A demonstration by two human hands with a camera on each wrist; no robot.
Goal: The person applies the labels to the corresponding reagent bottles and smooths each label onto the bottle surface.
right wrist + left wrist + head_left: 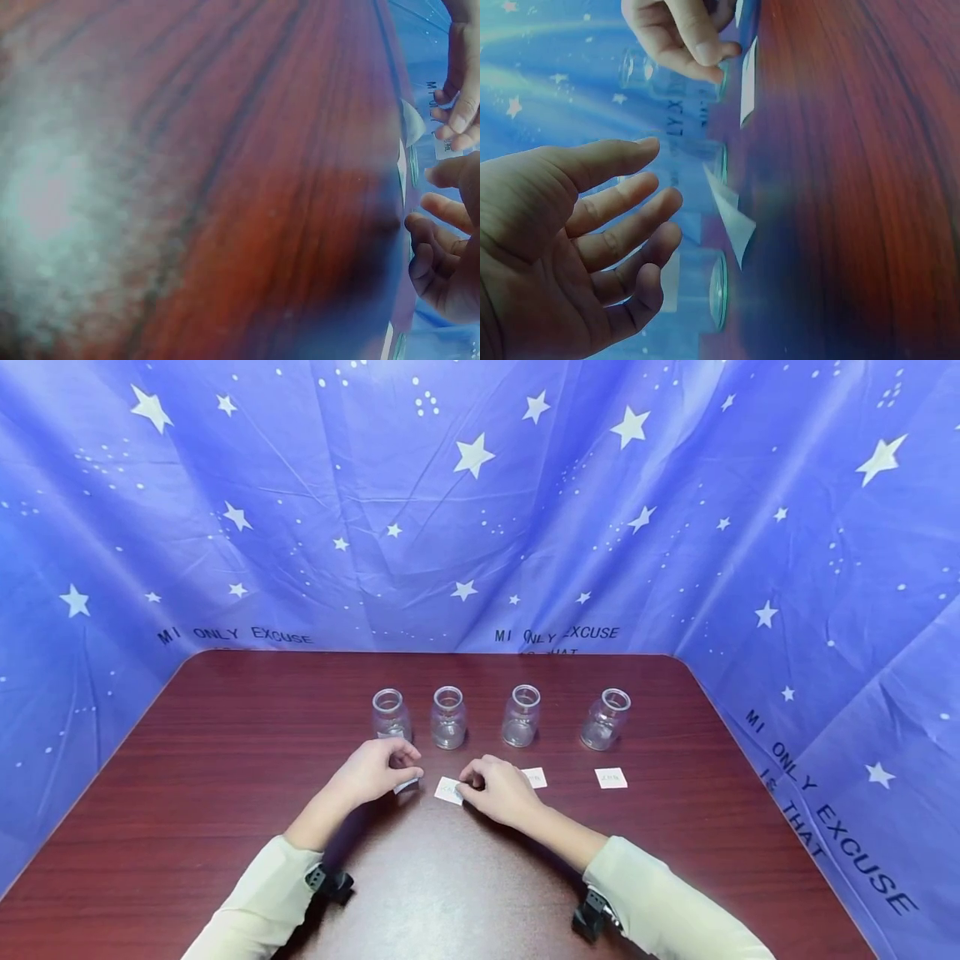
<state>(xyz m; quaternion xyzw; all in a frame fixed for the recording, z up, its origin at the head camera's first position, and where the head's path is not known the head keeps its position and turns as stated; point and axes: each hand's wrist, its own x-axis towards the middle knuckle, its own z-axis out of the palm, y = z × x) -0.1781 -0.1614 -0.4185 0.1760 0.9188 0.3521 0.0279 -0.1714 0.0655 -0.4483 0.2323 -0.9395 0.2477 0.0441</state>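
While holding nothing in loosely bent left hand (375, 769) and right hand (498, 788), has white paper (447, 790) between them.

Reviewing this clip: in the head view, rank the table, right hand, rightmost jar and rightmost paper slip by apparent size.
Largest first:
1. Table
2. Right hand
3. Rightmost jar
4. Rightmost paper slip
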